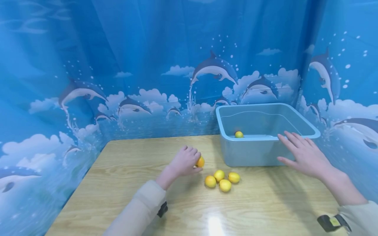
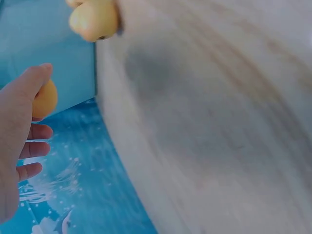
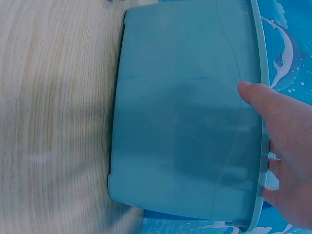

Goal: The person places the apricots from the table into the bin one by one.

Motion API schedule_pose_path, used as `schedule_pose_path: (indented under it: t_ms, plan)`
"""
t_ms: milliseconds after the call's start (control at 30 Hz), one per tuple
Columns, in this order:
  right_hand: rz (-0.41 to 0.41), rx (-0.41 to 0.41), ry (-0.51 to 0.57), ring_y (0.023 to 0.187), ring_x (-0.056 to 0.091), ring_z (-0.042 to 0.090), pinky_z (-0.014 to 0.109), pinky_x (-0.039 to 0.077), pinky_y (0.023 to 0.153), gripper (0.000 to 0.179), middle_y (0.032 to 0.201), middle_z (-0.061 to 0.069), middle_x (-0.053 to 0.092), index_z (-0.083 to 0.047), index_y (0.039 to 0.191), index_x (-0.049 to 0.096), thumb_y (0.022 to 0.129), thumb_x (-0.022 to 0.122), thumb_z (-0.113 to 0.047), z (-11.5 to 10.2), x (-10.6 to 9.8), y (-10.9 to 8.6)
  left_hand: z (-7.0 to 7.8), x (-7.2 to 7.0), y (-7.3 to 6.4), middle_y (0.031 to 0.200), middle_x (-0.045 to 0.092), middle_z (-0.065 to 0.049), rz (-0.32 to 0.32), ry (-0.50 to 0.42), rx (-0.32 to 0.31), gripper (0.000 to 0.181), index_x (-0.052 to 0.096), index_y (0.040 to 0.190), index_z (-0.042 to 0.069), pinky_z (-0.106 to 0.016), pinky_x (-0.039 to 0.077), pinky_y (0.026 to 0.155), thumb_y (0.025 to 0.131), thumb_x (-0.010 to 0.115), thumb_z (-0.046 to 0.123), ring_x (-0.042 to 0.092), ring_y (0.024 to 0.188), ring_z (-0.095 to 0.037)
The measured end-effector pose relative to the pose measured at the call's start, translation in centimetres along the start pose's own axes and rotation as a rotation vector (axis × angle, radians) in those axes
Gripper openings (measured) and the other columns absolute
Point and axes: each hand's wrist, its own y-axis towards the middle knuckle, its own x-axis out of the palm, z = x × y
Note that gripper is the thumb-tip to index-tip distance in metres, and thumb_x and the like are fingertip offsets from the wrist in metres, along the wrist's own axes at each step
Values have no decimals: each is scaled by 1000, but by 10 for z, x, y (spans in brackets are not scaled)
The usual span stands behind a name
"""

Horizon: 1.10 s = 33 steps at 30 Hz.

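My left hand (image 1: 184, 161) grips a small round yellow-orange fruit (image 1: 200, 162) above the table, left of the bin. The left wrist view shows the thumb over this fruit (image 2: 45, 100), the other fingers partly behind it. Several similar yellow fruits (image 1: 225, 186) lie in a loose cluster on the table, just right of that hand. With spread fingers, my right hand (image 1: 305, 157) hovers by the front right rim of a blue-grey plastic bin (image 1: 251, 152), holding nothing; whether it touches the rim I cannot tell. One more fruit (image 1: 239, 134) lies inside the bin.
The light wood-grain table (image 1: 133, 167) carries the bin at its back right. Blue curtains (image 1: 147, 39) printed with dolphins and clouds hang behind the table and along both sides. A dark strapped device (image 1: 332, 223) sits on the right wrist.
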Motion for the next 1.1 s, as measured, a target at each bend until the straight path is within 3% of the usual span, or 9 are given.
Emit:
schedule_pose_path:
  t_ms: [167,333,633,900,1100]
  plan:
    - [-5,-3,-3,126,29,45,61,22,95,83,141,27,30,-8,147,22,84,64,-43,0,0,0,-9,-9,7,76,49,4,80,-23,-18,41,55,86,16,-32,40,70,80,61,55,49,73,-16]
    - [-5,-4,0,125,29,45,61,22,94,83,140,27,31,-7,147,23,84,64,-42,0,0,1,-16,-19,15,77,51,3,119,-29,-37,40,56,86,15,-33,40,71,80,62,55,49,73,-17]
    - [1,-7,-3,125,30,45,61,23,94,83,140,27,32,-7,146,24,84,64,-42,1,0,0,-22,-43,36,80,51,3,121,-6,-67,42,58,91,16,-31,38,71,82,56,57,46,75,-17]
    - [-10,-5,-4,124,30,46,61,23,94,81,140,27,31,-6,145,25,84,64,-43,1,0,1,-25,-60,54,86,55,1,135,-44,-92,43,60,98,14,-33,40,78,83,58,54,48,82,-18]
    - [-7,-5,-1,124,30,46,61,22,94,80,140,27,32,-4,144,27,84,64,-43,0,-1,2,-23,-72,69,86,55,1,119,-68,-94,40,60,99,14,-32,39,76,84,57,52,47,81,-17]
